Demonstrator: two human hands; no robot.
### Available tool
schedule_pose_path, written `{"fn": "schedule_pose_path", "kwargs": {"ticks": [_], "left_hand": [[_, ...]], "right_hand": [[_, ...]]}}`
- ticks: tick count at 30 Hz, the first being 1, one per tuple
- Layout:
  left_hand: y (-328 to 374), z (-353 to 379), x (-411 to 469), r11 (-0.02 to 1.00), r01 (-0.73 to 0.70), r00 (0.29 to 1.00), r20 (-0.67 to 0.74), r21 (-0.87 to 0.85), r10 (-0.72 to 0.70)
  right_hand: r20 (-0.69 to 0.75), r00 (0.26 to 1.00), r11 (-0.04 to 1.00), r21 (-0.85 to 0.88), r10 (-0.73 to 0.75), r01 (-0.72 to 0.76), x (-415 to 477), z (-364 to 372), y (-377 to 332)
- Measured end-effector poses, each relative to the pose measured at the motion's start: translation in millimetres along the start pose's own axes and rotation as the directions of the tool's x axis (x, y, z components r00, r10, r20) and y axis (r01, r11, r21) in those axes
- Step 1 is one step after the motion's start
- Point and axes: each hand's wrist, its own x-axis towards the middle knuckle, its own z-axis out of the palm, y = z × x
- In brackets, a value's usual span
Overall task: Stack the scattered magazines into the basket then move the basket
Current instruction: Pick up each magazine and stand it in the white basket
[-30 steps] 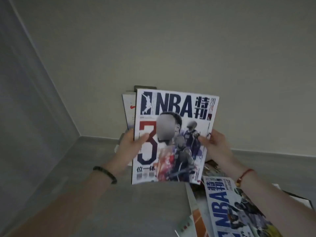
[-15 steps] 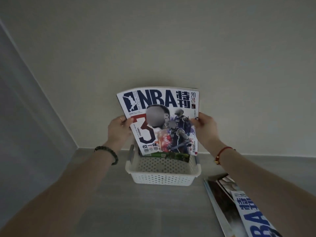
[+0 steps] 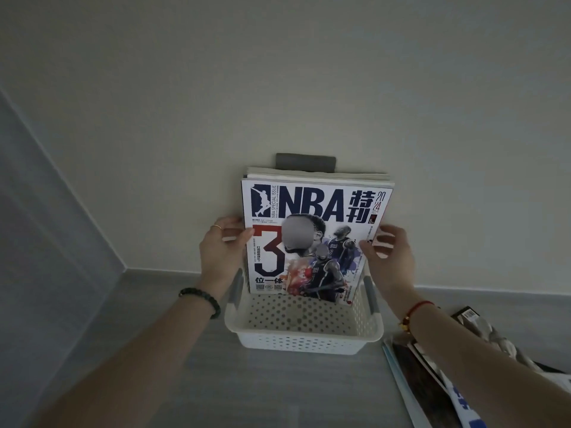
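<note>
White perforated basket [image 3: 304, 335] on grey floor [image 3: 216, 381], against the wall [image 3: 278, 72]. NBA magazine [image 3: 315, 239] upright at the far side of it, bottom edge inside, front of a stack of magazines [image 3: 315, 175] leaning on the wall. Left hand [image 3: 221, 254] gripping the cover's left edge, thumb on the front. Right hand [image 3: 387, 257] at the right edge, fingers loosely curled; grip or mere touch, cannot tell. More loose magazines [image 3: 432, 375] flat on the floor, right of the basket.
</note>
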Motion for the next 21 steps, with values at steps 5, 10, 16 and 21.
{"fn": "schedule_pose_path", "kwargs": {"ticks": [5, 10, 16, 21], "left_hand": [[-0.1, 6.9, -2.9, 0.999, -0.028, 0.998, 0.055, 0.025, 0.027], [9.0, 8.9, -11.3, 0.959, -0.144, 0.984, 0.136, 0.243, 0.113], [27.3, 7.5, -26.2, 0.943, -0.015, 0.937, 0.333, 0.333, -0.103], [56.0, -3.0, -41.6, 0.969, -0.116, 0.960, 0.277, 0.219, 0.053]], "right_hand": [[0.063, 0.997, 0.998, -0.040, -0.049, 0.052, 1.9, 11.5, -12.5], [0.169, 0.977, 0.966, -0.204, -0.128, 0.161, 1.8, -2.1, -15.7], [0.470, 0.883, 0.875, -0.430, 0.004, 0.225, 4.6, -34.2, -26.4], [0.429, 0.902, 0.937, -0.331, 0.042, 0.114, -4.9, -77.0, -20.8]]}}
